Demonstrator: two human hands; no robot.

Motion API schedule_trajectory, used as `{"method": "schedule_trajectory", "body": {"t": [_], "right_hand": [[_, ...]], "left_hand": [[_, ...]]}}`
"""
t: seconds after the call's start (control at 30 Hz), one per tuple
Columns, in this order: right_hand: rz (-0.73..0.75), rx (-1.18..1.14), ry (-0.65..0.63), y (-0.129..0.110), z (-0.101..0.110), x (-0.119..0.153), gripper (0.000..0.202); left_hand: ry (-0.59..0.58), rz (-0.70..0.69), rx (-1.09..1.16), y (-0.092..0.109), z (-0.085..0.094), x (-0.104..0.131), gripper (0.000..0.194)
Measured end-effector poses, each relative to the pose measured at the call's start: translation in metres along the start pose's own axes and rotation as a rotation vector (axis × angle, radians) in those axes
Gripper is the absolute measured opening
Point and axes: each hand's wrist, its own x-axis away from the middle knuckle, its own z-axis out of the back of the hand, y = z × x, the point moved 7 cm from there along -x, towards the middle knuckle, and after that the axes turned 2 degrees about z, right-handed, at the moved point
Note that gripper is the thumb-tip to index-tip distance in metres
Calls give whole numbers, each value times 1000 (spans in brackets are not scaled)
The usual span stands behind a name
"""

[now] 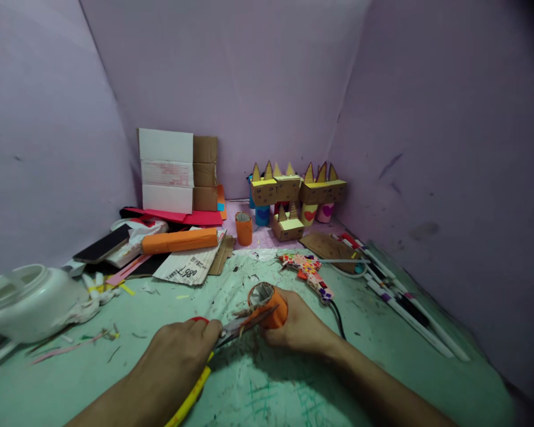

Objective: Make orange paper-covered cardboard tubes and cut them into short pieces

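We grip the scissors (232, 330) in our closed left hand (178, 351), blades (251, 322) toward two o'clock, at the orange tube (279, 309) enclosed by our right hand (303, 325).

Scissors (248, 324) partly hidden by left hand (178, 351)

A glue gun (308, 268) is laid on the green table (365, 385); pens (403, 305) are placed to its right, a white pot (38, 311) well left.
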Motion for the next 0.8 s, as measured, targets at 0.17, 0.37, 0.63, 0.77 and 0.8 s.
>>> {"method": "schedule_trajectory", "body": {"t": [0.17,0.37,0.63,0.77,0.8], "right_hand": [[-21,70,43,5,3,2,27],[6,113,53,6,3,3,28],[-19,238,101,3,4,5,27],[-5,314,111,-2,4,5,27],[-6,316,119,-2,4,5,28]], "left_hand": [[5,-17,-14,3,0,1,33],[-32,-43,31,6,5,2,30],[-127,19,41,7,6,3,34],[-137,66,53,6,5,4,35],[-139,73,38,6,5,4,35]]}}
